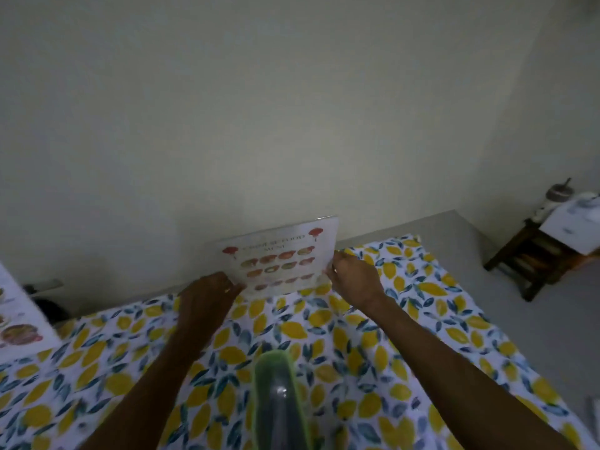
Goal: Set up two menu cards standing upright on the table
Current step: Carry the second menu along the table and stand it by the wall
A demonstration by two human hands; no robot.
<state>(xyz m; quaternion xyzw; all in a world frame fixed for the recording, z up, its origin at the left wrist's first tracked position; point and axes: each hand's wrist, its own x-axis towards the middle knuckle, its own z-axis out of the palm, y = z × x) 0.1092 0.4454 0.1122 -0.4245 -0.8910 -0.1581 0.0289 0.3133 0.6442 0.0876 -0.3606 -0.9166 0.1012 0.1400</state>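
Note:
A white menu card (279, 254) with rows of food pictures and red flowers stands near the far edge of the table, its print upside down to me, leaning toward the wall. My left hand (209, 295) grips its lower left corner and my right hand (352, 274) pinches its right edge. A second menu card (18, 319) shows at the left frame edge, resting on the lemon-print tablecloth (422, 319), cut off by the frame.
A green-rimmed, dark, blurred object (279, 401) rises close to the camera at the near middle of the table. The pale wall (259, 125) stands right behind the table. A dark wooden stool (535, 254) with white items sits on the grey floor at right.

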